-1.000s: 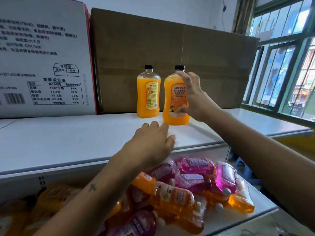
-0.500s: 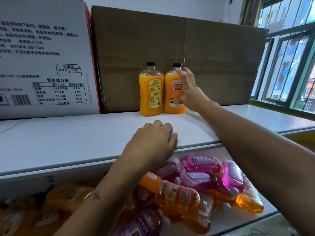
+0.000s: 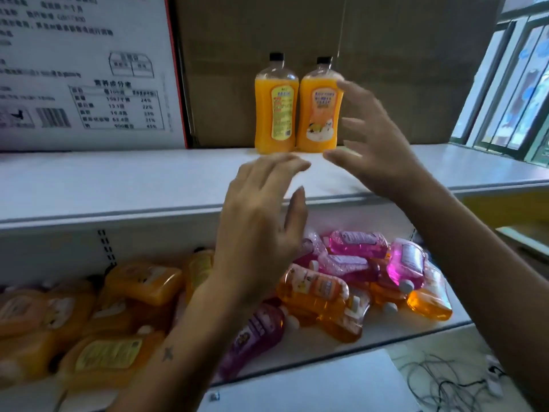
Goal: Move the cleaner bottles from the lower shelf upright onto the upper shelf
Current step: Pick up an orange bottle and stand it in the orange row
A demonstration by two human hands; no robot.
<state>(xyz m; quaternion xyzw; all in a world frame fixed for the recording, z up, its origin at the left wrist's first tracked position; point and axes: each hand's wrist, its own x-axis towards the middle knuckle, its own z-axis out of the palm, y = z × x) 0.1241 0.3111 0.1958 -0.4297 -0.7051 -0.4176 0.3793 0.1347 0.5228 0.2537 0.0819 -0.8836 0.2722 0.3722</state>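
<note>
Both hands free, fingers spread: left hand and right hand hover above the bottle pile lying flat on the lower shelf. Left's nearer.

One cam only, head-worn, wide-angle, so no 2nd view to overlap with. Looks fwd and slightly down from approx upper shelf height: its top seen at a shallow angle, lower shelf seen from above. Close in, both hands within arm's reach mid-frame. Faces the cardboard box at the back; window at right edge, probably bent by lens.
</note>
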